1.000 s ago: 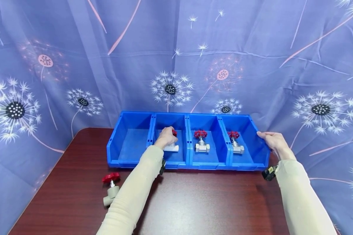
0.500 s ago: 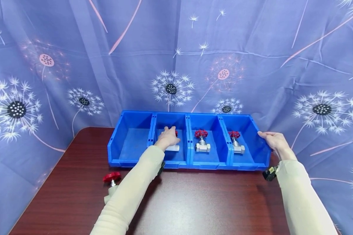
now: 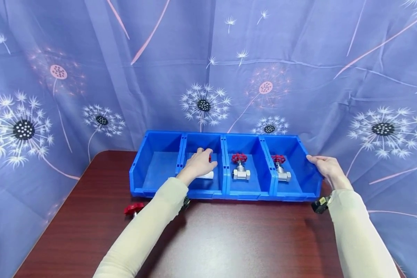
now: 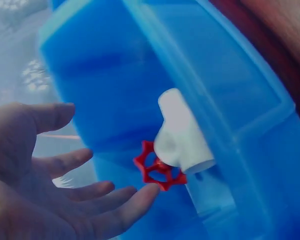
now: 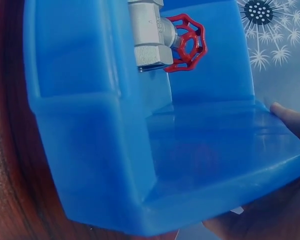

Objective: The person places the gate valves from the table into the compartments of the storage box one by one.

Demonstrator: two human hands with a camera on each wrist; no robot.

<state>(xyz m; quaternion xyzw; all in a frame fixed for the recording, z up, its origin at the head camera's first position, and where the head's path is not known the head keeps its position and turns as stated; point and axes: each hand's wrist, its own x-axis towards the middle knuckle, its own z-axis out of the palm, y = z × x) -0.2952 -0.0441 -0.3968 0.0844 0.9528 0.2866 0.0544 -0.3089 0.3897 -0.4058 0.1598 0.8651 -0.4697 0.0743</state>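
Note:
A white plastic valve with a red handwheel lies in the second compartment from the left of a row of joined blue bins. Over that compartment hovers my left hand, fingers spread and holding nothing; in the left wrist view a fingertip comes close to the handwheel, and whether they touch I cannot tell. My right hand holds the outer wall of the rightmost bin, thumb on the inside and fingers outside. In that bin sits a metal valve with a red handwheel.
Another metal valve stands in the third compartment. On the brown table, a valve with a red handwheel is mostly hidden behind my left forearm. A patterned blue curtain hangs behind the bins.
My left hand has let go of the white valve, spread its fingers and drawn back a little. Its forearm has shifted left over the valve on the table. The right hand keeps its place.

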